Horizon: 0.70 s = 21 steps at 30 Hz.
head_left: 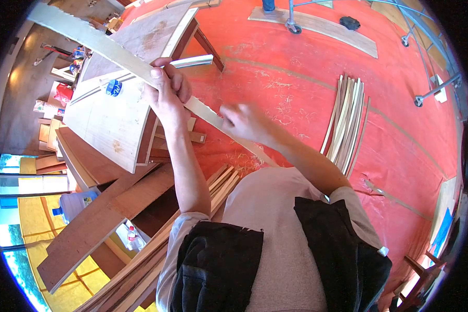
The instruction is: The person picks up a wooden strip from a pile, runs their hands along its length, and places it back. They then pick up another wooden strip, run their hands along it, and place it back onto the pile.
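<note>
A long, pale wooden strip point(104, 48) runs diagonally from the upper left down toward my waist. Its far end looks ragged along one edge. My left hand point(166, 91) is wrapped round the strip near its middle, thumb on top. Closer to my body, my right hand point(244, 122) is curled beside the strip's edge and slightly blurred; whether it holds anything small is hidden. Beyond the left hand, a shiny metal-looking strip point(195, 61) sticks out past the edge of the worktable point(101, 122). On that table lies a bottle with a blue label point(113, 87).
Bundled thin wood strips point(348, 119) lie on the red floor covering point(296, 67), among scattered shavings. Brown boards point(109, 218) and long strips point(140, 275) lean at my left. A wheeled scaffold point(421, 99) stands right; a plank point(317, 34) lies at the back.
</note>
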Motion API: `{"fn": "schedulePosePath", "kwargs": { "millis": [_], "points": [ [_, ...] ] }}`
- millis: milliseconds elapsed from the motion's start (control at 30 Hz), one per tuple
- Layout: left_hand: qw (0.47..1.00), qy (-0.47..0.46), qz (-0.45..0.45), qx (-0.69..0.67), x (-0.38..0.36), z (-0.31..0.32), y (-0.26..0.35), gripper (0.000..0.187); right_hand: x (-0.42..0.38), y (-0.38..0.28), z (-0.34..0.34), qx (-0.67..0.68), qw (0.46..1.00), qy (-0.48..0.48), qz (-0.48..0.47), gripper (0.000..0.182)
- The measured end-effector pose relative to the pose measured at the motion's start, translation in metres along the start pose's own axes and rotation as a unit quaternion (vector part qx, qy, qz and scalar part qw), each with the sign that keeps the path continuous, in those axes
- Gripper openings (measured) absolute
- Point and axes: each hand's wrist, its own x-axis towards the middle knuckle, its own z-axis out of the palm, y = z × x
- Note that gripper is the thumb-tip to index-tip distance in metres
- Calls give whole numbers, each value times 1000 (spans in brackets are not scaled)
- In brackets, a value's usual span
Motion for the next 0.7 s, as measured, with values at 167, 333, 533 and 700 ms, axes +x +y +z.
{"fn": "schedulePosePath", "kwargs": {
  "millis": [167, 333, 533, 700],
  "points": [
    [999, 14, -21, 36, -12, -3, 2, 38, 14, 21, -42, 153, 986, 31, 66, 14],
    [998, 21, -40, 45, -14, 10, -4, 37, 5, -5, -19, 278, 958, -66, -16, 17],
    [998, 14, -43, 46, -14, 12, -3, 36, 2, -16, -13, 193, 981, -29, -16, 7],
    [998, 1, -42, 49, -16, 12, -9, 35, 2, -24, -10, 77, 994, 48, -68, 12]
  ]
}}
